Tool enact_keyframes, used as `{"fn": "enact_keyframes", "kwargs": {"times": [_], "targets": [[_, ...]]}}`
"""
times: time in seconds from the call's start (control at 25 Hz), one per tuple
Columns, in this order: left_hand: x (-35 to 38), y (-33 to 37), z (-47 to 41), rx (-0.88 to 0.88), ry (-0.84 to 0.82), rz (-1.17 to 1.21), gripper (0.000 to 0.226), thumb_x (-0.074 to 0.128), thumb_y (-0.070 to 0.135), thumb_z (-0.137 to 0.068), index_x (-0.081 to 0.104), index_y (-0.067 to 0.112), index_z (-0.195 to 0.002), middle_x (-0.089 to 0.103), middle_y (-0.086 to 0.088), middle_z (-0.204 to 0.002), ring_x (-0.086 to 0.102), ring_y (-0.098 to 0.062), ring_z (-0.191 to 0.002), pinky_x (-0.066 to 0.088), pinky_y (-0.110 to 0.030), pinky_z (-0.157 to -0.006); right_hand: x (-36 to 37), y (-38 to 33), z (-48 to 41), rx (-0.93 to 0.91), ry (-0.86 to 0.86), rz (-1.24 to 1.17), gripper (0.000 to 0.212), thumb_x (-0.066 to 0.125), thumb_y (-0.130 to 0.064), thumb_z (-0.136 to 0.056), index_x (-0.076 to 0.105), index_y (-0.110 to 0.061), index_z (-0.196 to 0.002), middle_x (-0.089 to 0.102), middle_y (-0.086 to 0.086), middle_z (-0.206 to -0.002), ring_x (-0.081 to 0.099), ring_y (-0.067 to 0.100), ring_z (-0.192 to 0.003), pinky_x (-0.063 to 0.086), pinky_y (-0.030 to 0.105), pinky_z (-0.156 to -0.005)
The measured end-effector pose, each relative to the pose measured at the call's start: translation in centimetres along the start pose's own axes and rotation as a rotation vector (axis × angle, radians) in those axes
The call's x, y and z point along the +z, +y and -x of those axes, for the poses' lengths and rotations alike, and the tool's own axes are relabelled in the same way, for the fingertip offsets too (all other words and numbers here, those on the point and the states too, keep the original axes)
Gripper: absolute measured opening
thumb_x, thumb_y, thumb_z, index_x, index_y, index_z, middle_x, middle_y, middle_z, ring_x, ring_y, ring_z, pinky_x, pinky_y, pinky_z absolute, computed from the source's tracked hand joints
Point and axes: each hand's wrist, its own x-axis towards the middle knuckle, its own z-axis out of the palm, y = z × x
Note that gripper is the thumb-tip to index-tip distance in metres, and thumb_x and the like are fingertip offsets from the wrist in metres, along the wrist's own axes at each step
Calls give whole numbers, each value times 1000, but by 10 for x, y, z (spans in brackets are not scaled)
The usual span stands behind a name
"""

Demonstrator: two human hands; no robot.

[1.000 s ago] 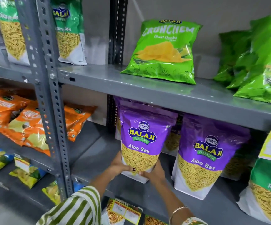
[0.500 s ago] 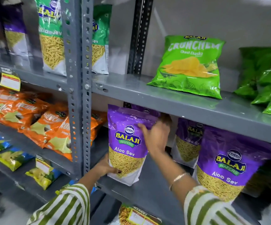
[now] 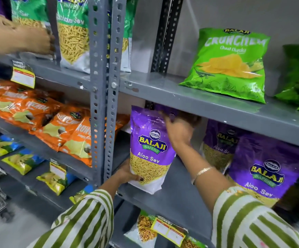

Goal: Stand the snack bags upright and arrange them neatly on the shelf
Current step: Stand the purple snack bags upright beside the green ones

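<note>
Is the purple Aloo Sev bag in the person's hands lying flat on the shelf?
No, the purple bag stands upright on the shelf, left hand at its base, right hand near its top.

Brightness: bright, even indoor light on the upper shelf fronts.
Glare: white sheen on the green Crunchem bag (image 3: 229,63) and the orange bags (image 3: 37,113).
Shadow: dark under the upper shelf (image 3: 216,106), behind the purple Aloo Sev bags.
Blur: arm at upper left (image 3: 18,40) smeared; striped sleeves (image 3: 84,222) soft.
Distortion: wide-angle lens; uprights lean, edges stretch.
</note>
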Motion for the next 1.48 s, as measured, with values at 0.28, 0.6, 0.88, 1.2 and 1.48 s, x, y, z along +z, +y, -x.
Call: {"fn": "enact_keyframes", "kwargs": {"times": [0.28,0.6,0.88,1.2,1.48], "targets": [[0,-2,-8,-6,-7,-62,106,86,14,-42,33,-1,-133,53,-12,-124,47,-20,-121,36,-26,-97,48,96,89,296,-601,-528,60,81,-8,-66,46,-8,-115,56,11,-118,57,22,-103,48,4,-73],[-1,-13,-9,-124,90,-130,97,81,6,-63,22,8,-140,49,-18,-137,47,-31,-125,39,-42,-107,76,106,99,348,-620,-606,74,76,0,-70,34,2,-132,51,17,-134,50,26,-123,44,11,-76],[69,-19,56,448,540,-656,90,36,70,-76,24,7,-140,33,-20,-146,25,-35,-136,23,-45,-109,-3,181,138,453,213,-111,80,80,-43,-58,48,4,-114,55,24,-112,48,41,-110,41,48,-92],[249,71,10,301,-134,-293,100,79,22,-66,18,5,-144,26,-7,-151,26,-20,-141,21,-32,-117,-98,333,106,656,172,-413,102,88,-17,-55,29,6,-135,45,22,-133,40,36,-129,35,47,-107],[290,90,-5,68,-132,-117,88,81,23,-46,44,6,-124,59,-12,-125,55,-29,-119,45,-37,-100,-98,355,92,543,-216,-654,69,84,-15,-54,53,0,-114,64,19,-115,60,28,-100,54,25,-77]]}}
